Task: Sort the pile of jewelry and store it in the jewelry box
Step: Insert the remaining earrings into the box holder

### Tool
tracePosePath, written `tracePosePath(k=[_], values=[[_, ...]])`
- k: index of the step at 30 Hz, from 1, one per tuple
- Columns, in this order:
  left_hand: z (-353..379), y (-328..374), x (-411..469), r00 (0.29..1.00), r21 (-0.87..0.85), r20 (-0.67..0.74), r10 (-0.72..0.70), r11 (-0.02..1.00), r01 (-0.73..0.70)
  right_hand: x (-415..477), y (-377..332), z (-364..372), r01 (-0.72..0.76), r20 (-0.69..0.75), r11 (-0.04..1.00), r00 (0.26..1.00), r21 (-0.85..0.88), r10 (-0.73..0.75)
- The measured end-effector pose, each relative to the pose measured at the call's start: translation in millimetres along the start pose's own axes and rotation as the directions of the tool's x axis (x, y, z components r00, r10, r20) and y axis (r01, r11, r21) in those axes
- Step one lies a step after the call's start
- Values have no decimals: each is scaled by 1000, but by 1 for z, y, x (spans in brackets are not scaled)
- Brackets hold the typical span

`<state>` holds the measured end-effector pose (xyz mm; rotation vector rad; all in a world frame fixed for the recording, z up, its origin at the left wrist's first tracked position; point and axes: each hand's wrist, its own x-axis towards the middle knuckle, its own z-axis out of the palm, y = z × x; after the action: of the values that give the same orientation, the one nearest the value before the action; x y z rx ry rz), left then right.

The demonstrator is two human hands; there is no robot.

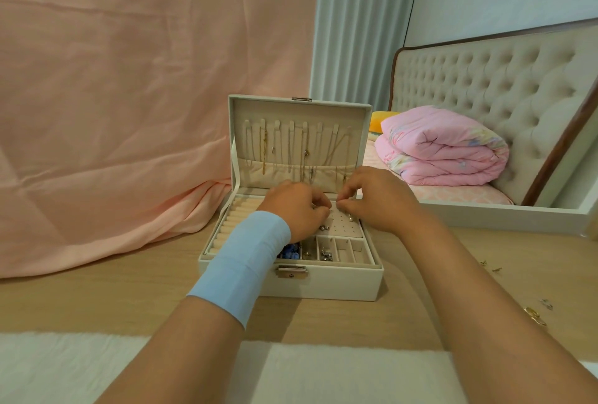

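Note:
A cream jewelry box point(323, 284) stands open on the wooden table, its lid point(299, 144) upright with several thin necklaces hanging inside. My left hand point(297, 209), a light blue band on its wrist, hovers over the perforated earring panel point(343, 224) with fingers curled round something small. My right hand point(372, 198) pinches a tiny piece at the panel's far edge; what it is stays too small to tell. Pearl studs sit in the panel. Blue beads point(289, 251) and silver pieces lie in the front compartments. Ring rolls point(233, 222) fill the left side.
Loose jewelry pieces point(534, 309) lie scattered on the table at the right. A pink cloth hangs behind and to the left of the box. A mirror at the right reflects a bed with a folded pink quilt point(443, 148). White cloth lies along the near edge.

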<state>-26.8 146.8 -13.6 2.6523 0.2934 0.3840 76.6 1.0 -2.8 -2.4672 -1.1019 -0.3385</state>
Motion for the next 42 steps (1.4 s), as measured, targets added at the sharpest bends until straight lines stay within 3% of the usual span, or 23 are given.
tracePosePath(k=[3,8,11,13,15,18,20,27,32,34,36,39,42], values=[[0,-1,1,1000,-18,5,-2,1000,3,1,2,-3,6,47,1000,999,22,-7],[0,1,0,1000,1,-12,-1,1000,1,-1,-2,2,-2,-39,1000,999,-10,1],[0,3,0,993,-178,-117,-31,984,10,2,-4,3,-32,-108,968,992,250,61],[-4,8,0,976,-456,-181,-118,890,23,4,-9,-2,-33,-162,851,977,524,137],[-11,13,-2,965,-680,-181,-192,733,18,5,-14,-7,-5,-158,735,976,678,153],[-20,16,-8,962,-857,-110,-248,514,35,5,-16,-10,26,-146,691,983,723,116],[-21,17,-9,960,-880,-92,-264,472,45,4,-16,-13,23,-120,686,988,727,94],[-16,18,-6,947,-717,-271,-171,693,-80,0,-13,-22,-90,10,637,992,766,128],[-10,11,-3,966,-632,-250,-60,766,-115,0,-3,-20,-167,90,641,984,749,152],[-6,9,-1,978,-527,-204,-33,846,-82,3,6,-14,-131,4,801,987,585,158],[-3,8,-1,993,-330,-116,-9,943,-30,5,12,-6,-117,-43,951,990,286,135],[1,9,-3,1000,-24,-11,5,1000,-5,2,7,-1,-80,-43,994,996,67,83],[2,9,-3,999,77,43,24,997,-27,1,2,1,-33,-33,999,999,-37,32]])
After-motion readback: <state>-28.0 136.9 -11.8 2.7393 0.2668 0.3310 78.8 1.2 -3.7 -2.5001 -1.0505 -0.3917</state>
